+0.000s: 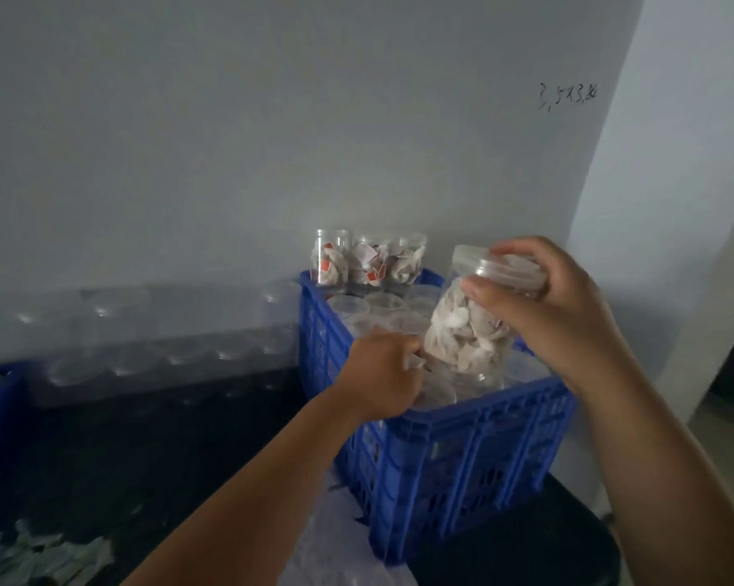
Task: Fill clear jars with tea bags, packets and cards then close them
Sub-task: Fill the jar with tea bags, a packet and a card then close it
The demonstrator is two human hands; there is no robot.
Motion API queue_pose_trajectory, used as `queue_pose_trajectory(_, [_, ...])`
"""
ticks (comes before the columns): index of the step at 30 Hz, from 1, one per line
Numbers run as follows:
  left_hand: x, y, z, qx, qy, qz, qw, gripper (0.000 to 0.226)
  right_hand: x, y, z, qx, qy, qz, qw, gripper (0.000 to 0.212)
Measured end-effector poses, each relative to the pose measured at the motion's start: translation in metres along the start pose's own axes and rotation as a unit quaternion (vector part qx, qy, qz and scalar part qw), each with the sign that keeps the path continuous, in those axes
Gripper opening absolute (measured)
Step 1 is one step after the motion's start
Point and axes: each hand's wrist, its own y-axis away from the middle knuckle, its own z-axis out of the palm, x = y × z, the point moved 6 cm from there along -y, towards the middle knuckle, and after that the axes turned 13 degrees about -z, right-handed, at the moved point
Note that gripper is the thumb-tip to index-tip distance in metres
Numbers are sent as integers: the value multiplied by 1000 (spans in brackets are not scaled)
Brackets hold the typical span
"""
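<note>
Filling station, head view. The right hand (543, 306) is gripping the lid (507, 272) of a clear jar (466, 332), fingers and thumb curled round the rim. The jar is leaning with its top toward the right, above the near right part of a blue crate (462, 450), and is showing pale tea bags packed almost to the neck. Judging by this, filling of this jar is done and closing is under way or just ending.

The left hand (382, 374) is reaching into the crate with curled fingers, just beside the jar's lower left side. Whether it is holding the jar's base, a neighbouring jar or nothing cannot be told.

Lidded jars (382, 304) are standing in rows inside the crate, and three filled jars (369, 260) are sitting on top at the far edge.

A wrapped pack of empty jars (145, 332) is lying to the left, and loose tea bags (40, 556) are lying at near left on the dark table (124, 458), suggesting that more filling is waiting.
</note>
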Motion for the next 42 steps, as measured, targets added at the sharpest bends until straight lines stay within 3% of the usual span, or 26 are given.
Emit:
queue_pose_trajectory(5, [-13,-12,13,-49,-4,-7,999,38,104,-84,32,-17,80,69,994,72])
queue_pose_trajectory(9, [-4,-14,10,-29,-49,25,998,35,185,-143,72,-45,135,122,982,82])
queue_pose_trajectory(12, [-6,-14,8,-33,-21,19,999,42,223,-168,98,-42,147,145,978,94])
queue_pose_trajectory(20, [-12,-16,10,-16,-6,23,1000,46,274,-179,143,-10,128,185,974,106])
queue_pose_trajectory(25, [-13,-17,13,-23,-18,36,999,50,281,-172,148,-19,99,208,973,133])
queue_pose_trajectory(28, [-13,-17,14,-24,-19,32,999,50,273,-172,139,-8,74,214,974,139])
queue_pose_trajectory(31, [-15,-17,16,-21,-26,23,999,48,252,-174,118,39,58,206,976,122])
queue_pose_trajectory(34, [-16,-17,16,-22,-28,13,999,41,216,-164,97,52,61,181,980,83])
queue_pose_trajectory(39, [-12,-12,13,-22,-35,6,999,33,111,-85,88,-57,22,64,996,25])
queue_pose_trajectory(42, [-5,-5,6,0,-49,12,999,21,42,-20,101,-165,106,-68,978,22])
